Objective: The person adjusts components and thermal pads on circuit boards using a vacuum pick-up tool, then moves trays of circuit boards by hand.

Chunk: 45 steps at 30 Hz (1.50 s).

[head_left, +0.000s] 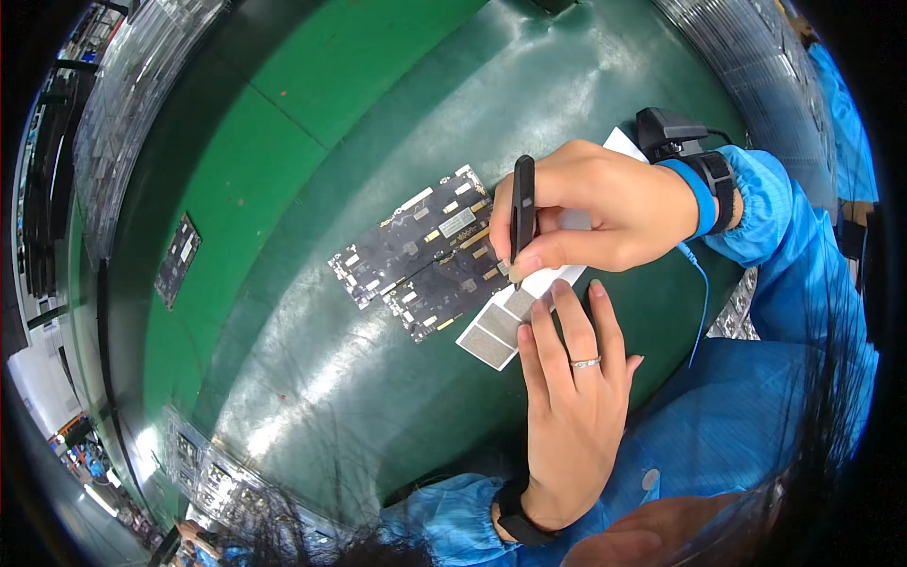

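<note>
On the green mat [312, 85], our right hand [605, 203] pinches black tweezers [522, 213] at a thin, flimsy grey pad [518, 304], best lifted by its edge, while our left hand [572, 397] lies flat with open fingers on the white strip [505, 326].

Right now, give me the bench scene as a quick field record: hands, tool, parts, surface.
right hand: grips black tweezers, tips pointed down at the strip
left hand: flat, fingertips pressing the white strip; ring on one finger
white strip: backing sheet with grey square pads, lying beside the boards
circuit boards: two dark boards side by side, touching the strip's edge
spare board: alone, far left
surface: green mat
wrist strap: blue band on right wrist, with cord
</note>
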{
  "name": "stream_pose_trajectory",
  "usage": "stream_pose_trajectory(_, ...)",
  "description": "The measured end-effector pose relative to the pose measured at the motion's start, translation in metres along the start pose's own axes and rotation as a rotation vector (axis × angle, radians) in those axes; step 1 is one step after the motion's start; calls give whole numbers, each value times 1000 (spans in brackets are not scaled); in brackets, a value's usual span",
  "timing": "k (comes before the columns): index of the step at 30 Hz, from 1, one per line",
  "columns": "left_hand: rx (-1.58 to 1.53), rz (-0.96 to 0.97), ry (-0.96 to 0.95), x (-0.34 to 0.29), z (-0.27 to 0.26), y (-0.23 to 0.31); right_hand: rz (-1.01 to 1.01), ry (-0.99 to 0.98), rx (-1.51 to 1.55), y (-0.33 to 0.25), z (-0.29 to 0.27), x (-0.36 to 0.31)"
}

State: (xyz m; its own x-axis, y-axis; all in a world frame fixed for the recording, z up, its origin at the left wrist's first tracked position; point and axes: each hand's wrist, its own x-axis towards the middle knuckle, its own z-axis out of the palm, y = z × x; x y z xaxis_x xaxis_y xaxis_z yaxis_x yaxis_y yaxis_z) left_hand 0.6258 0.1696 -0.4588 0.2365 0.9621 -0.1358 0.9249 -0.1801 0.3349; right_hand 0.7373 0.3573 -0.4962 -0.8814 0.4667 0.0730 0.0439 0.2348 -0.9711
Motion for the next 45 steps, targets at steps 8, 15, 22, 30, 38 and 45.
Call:
stream_pose_trajectory(8, 10, 9, 4, 8, -3, 9, -19, -71, -36, -2, -13, -5)
stream_pose_trajectory(15, 36, 6, 15, 13, -4, 15, -23, -25, 58, -1, -17, -9)
stream_pose_trajectory(22, 52, 10, 1, 20, -6, 23, 151, 84, 276, -13, -30, -14)
stream_pose_trajectory(30, 8, -24, 57, 33, -13, 17, 45, 267, 301, 20, -57, 20)
stream_pose_trajectory(38, 127, -116, 179, 69, -11, -13, 53, 285, 223, 20, -55, 13)
stream_pose_trajectory(45, 63, -103, 177, 73, -5, -18, 66, 283, 206, 25, -57, 17)
